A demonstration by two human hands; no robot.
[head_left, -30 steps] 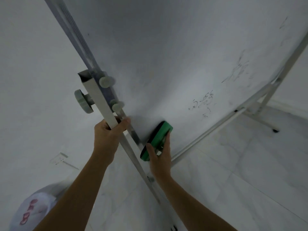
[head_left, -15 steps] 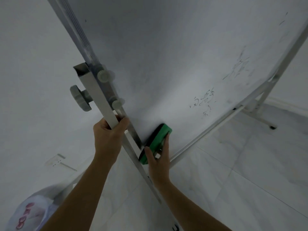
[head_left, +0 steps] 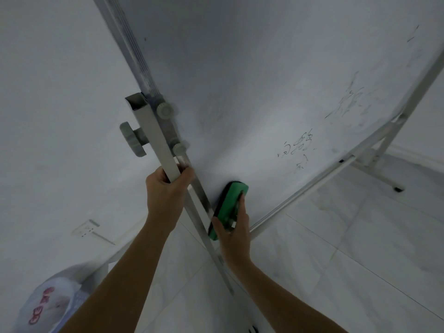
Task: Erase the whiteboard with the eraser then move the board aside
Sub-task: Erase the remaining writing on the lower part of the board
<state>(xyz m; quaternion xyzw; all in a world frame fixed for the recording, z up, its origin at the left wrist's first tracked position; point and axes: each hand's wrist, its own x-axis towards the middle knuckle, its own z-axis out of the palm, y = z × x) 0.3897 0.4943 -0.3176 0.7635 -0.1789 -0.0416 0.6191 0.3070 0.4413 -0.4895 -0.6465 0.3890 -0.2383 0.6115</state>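
A large whiteboard (head_left: 252, 87) on a metal stand fills the upper view, tilted. Faint dark scribbles (head_left: 300, 147) lie at its lower right, more smudged marks (head_left: 348, 102) higher up. My right hand (head_left: 234, 234) holds the green eraser (head_left: 228, 207) flat against the board's lower left corner, fingers along its back. My left hand (head_left: 167, 188) grips the stand's left upright post (head_left: 156, 140) just below the grey adjustment knobs (head_left: 133, 139).
The stand's far leg with a foot (head_left: 396, 187) rests on the white tiled floor (head_left: 348, 248) at right. A white wall with a socket (head_left: 86, 228) is at left. A white bag with red print (head_left: 45, 306) lies at bottom left.
The eraser and right hand have stayed at the board's lower left corner, shifting only slightly. My left hand keeps its grip on the post. The view has shifted a little.
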